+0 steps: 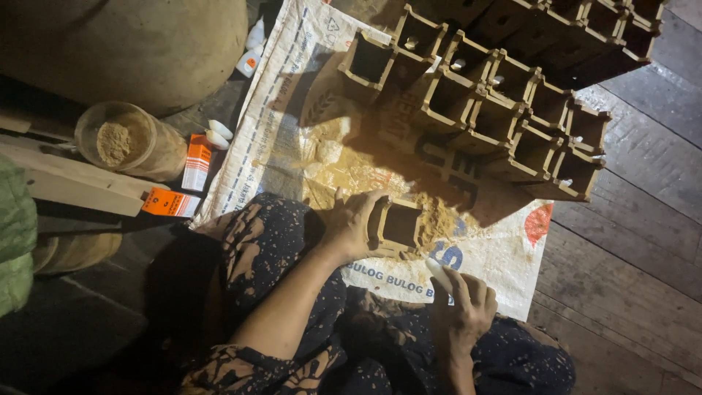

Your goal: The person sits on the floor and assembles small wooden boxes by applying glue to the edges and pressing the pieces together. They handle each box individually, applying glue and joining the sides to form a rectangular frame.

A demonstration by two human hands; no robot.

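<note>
The small open wooden box [399, 224] lies on the woven plastic sack [504, 256], just in front of the person's knees, with its open side facing up. The left hand [351, 223] holds it from the side, the fingers pressed around one wall, so this grip is closed on the box. The right hand [461, 300] is near, a little below the box, and pinches a small white bottle [439, 274] with its tip toward the box.

To do this step well, I think the box must be kept steady against the sack, and the bottle tip brought exactly to the joint.

Behind the box, many similar boxes [504, 110] stand in rows touching each other; they look empty. At the left, a clear jar [128, 140] lies on its side with brown powder inside. Near it are orange and white cartons [196, 162] and more small white bottles [252, 51].
</note>
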